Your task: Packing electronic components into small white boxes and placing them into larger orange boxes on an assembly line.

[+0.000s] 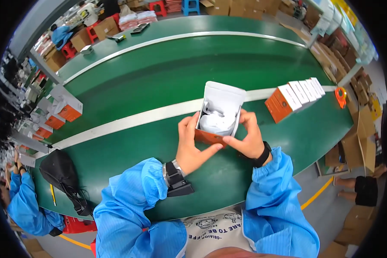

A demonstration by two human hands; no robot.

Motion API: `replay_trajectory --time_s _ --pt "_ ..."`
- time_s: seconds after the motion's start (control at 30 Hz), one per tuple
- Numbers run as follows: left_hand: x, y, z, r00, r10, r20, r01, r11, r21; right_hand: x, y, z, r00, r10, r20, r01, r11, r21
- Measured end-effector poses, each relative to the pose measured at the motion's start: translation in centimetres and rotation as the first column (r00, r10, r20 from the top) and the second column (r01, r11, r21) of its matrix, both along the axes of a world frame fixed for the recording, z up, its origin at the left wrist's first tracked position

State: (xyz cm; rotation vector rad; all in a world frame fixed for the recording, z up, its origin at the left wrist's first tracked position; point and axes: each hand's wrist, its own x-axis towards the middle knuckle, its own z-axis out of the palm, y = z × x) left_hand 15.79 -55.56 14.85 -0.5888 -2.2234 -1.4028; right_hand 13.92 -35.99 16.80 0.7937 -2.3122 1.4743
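Observation:
Between my two hands is a small white-and-orange cardboard box (209, 136), its white lid flap (223, 93) raised at the far side. Inside lies a pale item in a clear plastic bag (217, 123); its kind cannot be made out. My left hand (190, 146) grips the box's left side, thumb along the orange front. My right hand (249, 136) holds the right side, its thumb at the front right corner. The box is tilted so that its opening faces me, over the near part of the green table (133, 150).
A row of closed orange-and-white boxes (288, 101) stands to the right, with an orange tape roll (340, 97) beyond. Open boxes (66, 105) line the left. A black bag (60, 172) and a yellow pencil (53, 194) lie near left, beside another person's blue sleeve (26, 202).

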Motion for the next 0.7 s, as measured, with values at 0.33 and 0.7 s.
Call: replay_trajectory --time_s 0.33,0.7 --pt "-5.3 -0.6 0.0 0.925 -0.368 -0.096 0.370 0.929 -0.004 -1.5 1.8 0.2 0.985 0.165 -0.040 -0.167 0.984 -0.056" --pt "-4.2 0.0 0.3 0.947 -0.308 -0.089 0.320 0.914 0.248 -2.6 2.1 -1.6 0.981 0.173 -0.094 -0.191 0.947 -0.257"
